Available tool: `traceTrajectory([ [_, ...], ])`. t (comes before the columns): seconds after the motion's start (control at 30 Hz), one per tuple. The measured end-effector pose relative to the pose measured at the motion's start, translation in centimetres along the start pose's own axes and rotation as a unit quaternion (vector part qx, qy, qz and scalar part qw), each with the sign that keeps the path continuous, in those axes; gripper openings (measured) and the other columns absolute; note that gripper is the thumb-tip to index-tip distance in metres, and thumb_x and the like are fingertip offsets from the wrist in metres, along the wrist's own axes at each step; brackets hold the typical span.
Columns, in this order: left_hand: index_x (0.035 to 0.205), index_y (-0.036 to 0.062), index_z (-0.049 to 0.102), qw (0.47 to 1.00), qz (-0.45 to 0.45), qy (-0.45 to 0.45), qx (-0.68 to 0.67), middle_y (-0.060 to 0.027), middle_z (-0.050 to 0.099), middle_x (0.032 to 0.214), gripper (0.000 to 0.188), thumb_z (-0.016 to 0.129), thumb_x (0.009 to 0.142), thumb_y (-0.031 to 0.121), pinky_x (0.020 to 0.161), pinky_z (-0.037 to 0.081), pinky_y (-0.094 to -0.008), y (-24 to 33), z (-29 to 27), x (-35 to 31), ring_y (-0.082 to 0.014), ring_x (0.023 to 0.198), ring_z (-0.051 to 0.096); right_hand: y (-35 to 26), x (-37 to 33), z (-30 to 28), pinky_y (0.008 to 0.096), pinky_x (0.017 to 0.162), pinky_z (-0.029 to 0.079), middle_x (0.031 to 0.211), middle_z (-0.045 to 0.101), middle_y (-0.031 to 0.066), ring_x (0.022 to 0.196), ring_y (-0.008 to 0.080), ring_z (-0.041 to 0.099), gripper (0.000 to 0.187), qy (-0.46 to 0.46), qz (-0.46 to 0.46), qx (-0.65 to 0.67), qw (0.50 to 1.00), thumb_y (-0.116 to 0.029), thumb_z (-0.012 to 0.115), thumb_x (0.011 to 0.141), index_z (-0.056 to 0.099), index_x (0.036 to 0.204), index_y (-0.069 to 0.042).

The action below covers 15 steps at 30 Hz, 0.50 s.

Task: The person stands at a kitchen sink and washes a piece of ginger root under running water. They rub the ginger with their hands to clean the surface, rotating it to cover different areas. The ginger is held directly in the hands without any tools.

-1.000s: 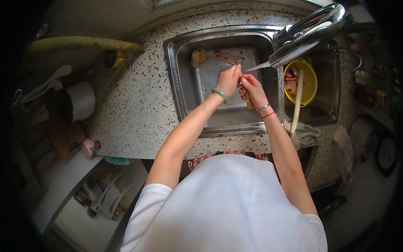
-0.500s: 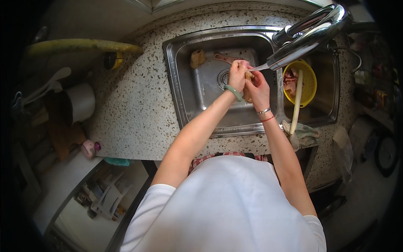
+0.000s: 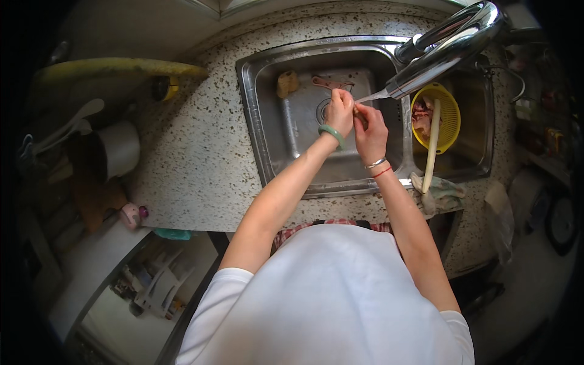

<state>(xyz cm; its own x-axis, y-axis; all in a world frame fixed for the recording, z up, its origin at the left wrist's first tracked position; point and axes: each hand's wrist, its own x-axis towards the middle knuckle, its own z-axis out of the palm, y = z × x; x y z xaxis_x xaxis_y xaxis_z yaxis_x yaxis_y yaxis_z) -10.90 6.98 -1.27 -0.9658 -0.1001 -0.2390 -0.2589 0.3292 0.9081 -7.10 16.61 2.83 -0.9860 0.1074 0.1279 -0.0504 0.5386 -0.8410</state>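
Over the left basin of a steel sink (image 3: 274,155), my two hands are close together at the end of the faucet's stream. My left hand (image 3: 339,112), with a green bangle at its wrist, has its fingers curled closed. Just beside it, my right hand (image 3: 371,131) is closed too, its thumb and fingers pinched toward the left one. Whatever lies between them is hidden by the fingers. A pinkish peeler (image 3: 328,83) rests on the basin floor beyond my hands. Left of it sits a tan, knobbly chunk (image 3: 288,84).
A chrome faucet (image 3: 447,55) arches in from the upper right, water running. In the right basin stands a yellow basket (image 3: 450,115) with reddish meat pieces (image 3: 421,118); a long pale stick (image 3: 431,149) leans across it. A cloth (image 3: 443,193) drapes over the front edge.
Both hands have shifted slightly to the left. The tan piece that showed between and below them is now out of sight.
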Motion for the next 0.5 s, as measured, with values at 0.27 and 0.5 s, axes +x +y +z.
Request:
traceTrajectory([
  [0.27, 0.113, 0.0063, 0.046, 0.809, -0.276, -0.179, -0.488, -0.0177, 0.06, 0.108, 0.04, 0.027, 0.099, 0.039, 0.083, 0.048, -0.0393, 1.0, -2.4, 1.1, -0.0267, 0.096, 0.06, -0.2, -0.4, -0.2, 0.0343, 0.075, 0.048, 0.09, 0.061, 0.0097, 0.088, 0.0272, 0.057, 0.027, 0.03, -0.007, 0.004, 1.0, 0.0, 0.065, 0.07, 0.06, 0.096, -0.006],
  [0.5, 0.13, 0.0048, 0.023, 0.909, -0.057, -0.07, -0.407, -0.0184, 0.057, 0.105, 0.038, 0.036, 0.098, 0.02, 0.079, 0.049, -0.0289, 1.1, 1.3, -1.6, -0.0189, 0.09, 0.058, -0.2, -0.5, 0.9, 0.0341, 0.075, 0.048, 0.092, 0.061, 0.01, 0.087, 0.0272, 0.057, 0.026, 0.069, 0.064, 0.038, 0.995, 0.0, 0.065, 0.069, 0.06, 0.094, -0.006],
])
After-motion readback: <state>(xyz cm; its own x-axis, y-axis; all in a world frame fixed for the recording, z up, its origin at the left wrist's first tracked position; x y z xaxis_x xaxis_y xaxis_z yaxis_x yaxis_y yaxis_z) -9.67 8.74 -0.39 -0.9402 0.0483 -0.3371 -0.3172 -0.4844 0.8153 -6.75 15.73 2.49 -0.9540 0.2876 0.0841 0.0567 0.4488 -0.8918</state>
